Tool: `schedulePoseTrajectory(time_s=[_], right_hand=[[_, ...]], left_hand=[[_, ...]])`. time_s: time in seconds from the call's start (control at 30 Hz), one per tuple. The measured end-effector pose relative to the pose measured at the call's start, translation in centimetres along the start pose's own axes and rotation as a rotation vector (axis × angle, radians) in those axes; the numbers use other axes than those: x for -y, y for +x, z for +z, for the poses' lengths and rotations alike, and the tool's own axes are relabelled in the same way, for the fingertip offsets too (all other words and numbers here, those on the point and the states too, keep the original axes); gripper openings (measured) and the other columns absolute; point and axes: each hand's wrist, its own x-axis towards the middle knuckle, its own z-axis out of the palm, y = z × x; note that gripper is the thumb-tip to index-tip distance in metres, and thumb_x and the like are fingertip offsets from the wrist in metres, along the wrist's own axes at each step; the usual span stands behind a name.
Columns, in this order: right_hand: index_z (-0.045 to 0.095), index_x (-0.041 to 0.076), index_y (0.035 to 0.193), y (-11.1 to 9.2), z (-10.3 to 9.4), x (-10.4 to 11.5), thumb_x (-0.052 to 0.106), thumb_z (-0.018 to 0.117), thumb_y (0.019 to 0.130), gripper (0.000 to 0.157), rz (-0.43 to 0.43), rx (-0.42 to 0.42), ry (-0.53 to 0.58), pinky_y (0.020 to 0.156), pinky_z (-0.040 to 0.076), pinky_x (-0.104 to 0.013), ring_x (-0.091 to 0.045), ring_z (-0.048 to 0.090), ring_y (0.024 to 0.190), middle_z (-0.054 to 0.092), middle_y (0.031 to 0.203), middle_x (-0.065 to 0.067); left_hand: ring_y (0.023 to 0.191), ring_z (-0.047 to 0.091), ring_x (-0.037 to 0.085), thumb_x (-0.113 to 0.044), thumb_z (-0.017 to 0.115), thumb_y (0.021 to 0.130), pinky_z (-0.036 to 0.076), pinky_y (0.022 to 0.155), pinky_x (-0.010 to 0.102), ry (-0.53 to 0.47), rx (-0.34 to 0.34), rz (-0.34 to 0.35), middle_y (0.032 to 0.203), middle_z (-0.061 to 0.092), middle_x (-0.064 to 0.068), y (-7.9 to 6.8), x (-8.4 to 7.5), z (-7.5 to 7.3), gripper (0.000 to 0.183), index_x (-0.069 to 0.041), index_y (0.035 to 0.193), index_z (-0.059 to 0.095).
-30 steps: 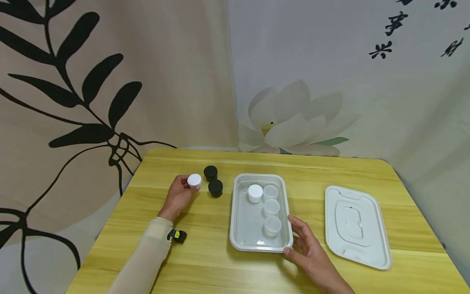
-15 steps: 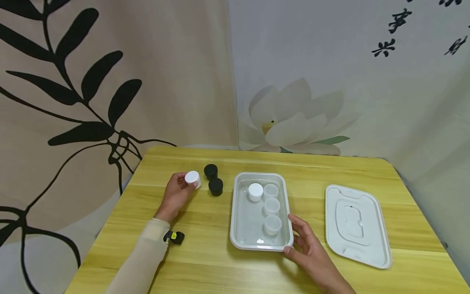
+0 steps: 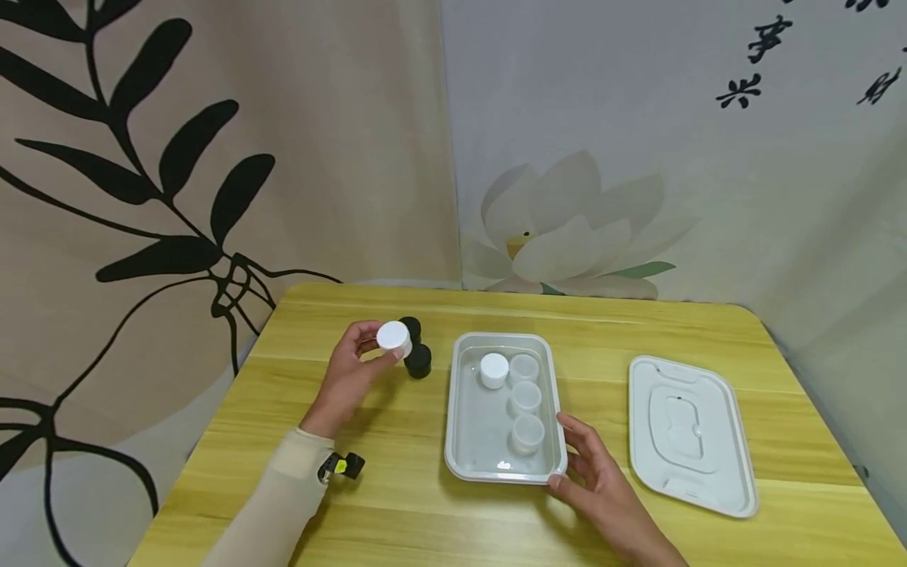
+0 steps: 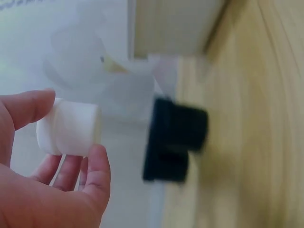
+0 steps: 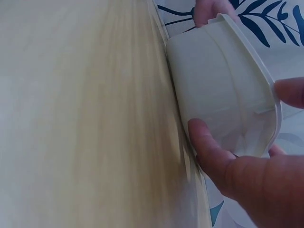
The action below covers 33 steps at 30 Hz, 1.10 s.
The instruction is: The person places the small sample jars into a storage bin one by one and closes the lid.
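Observation:
My left hand (image 3: 347,378) pinches a small white screw-cap jar (image 3: 394,337) between thumb and fingers, raised over the table. In the left wrist view the jar (image 4: 76,127) lies sideways across the frame, with fingertips at both ends. Just beyond it stand two black jars (image 3: 419,362), partly hidden by the white one. My right hand (image 3: 598,492) grips the near right corner of a white rectangular plastic box (image 3: 450,409), thumb on the front and fingers along the side. Inside the box are a white jar (image 3: 494,370) and a column of three translucent jars (image 3: 526,398).
A flat white lid (image 3: 708,465) with a moulded centre panel lies on the wooden table (image 3: 801,425), right of the box. Patterned curtains (image 3: 354,157) hang along the table's back edge. A small black device (image 3: 350,465) is strapped on the left wrist.
My left hand first drew slightly left, then lifted the white jar up and right, so it now overlaps the black jars in the head view. The right hand and box stayed put.

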Motion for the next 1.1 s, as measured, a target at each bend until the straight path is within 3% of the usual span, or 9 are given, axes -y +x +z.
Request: schedulePoseTrajectory(time_s=[0.17, 0.53, 0.93, 1.1], right_hand=[[0.03, 0.013, 0.164, 0.0, 0.0, -0.1, 0.003, 0.073, 0.096, 0.081, -0.006, 0.007, -0.001, 0.099, 0.059, -0.029, -0.021, 0.06, 0.133, 0.039, 0.162, -0.022], [0.032, 0.017, 0.163, -0.1, 0.1, 0.1, 0.005, 0.074, 0.096, 0.08, 0.021, 0.003, 0.002, 0.098, 0.059, -0.029, -0.021, 0.06, 0.134, 0.038, 0.162, -0.023], [0.031, 0.016, 0.163, 0.1, 0.0, 0.0, 0.004, 0.073, 0.097, 0.079, 0.0, 0.015, -0.003, 0.098, 0.059, -0.031, -0.026, 0.06, 0.133, 0.039, 0.161, -0.024], [0.031, 0.016, 0.163, 0.1, 0.0, 0.1, 0.004, 0.073, 0.096, 0.08, 0.004, 0.012, -0.004, 0.098, 0.059, -0.031, -0.028, 0.06, 0.133, 0.039, 0.161, -0.024]], left_hand=[[0.124, 0.054, 0.026, -0.016, 0.081, 0.094, 0.046, 0.104, 0.039, 0.002, 0.104, 0.06, 0.137, 0.059, 0.009, -0.8, -1.8, 2.3, 0.055, -0.011, 0.142, 0.054], [0.124, 0.059, 0.03, -0.023, 0.08, 0.095, 0.053, 0.097, 0.039, 0.08, 0.311, 0.105, 0.136, 0.061, 0.004, -1.2, -3.8, 5.5, 0.049, -0.023, 0.139, 0.058], [0.122, 0.064, 0.019, -0.023, 0.083, 0.092, 0.059, 0.096, 0.038, 0.317, 0.445, 0.138, 0.126, 0.068, -0.005, -0.5, -4.7, 8.5, 0.042, -0.022, 0.129, 0.062], [0.121, 0.066, 0.021, -0.018, 0.082, 0.092, 0.06, 0.097, 0.034, 0.376, 0.541, 0.169, 0.126, 0.069, 0.001, -0.2, -5.1, 9.3, 0.041, -0.014, 0.127, 0.061]])
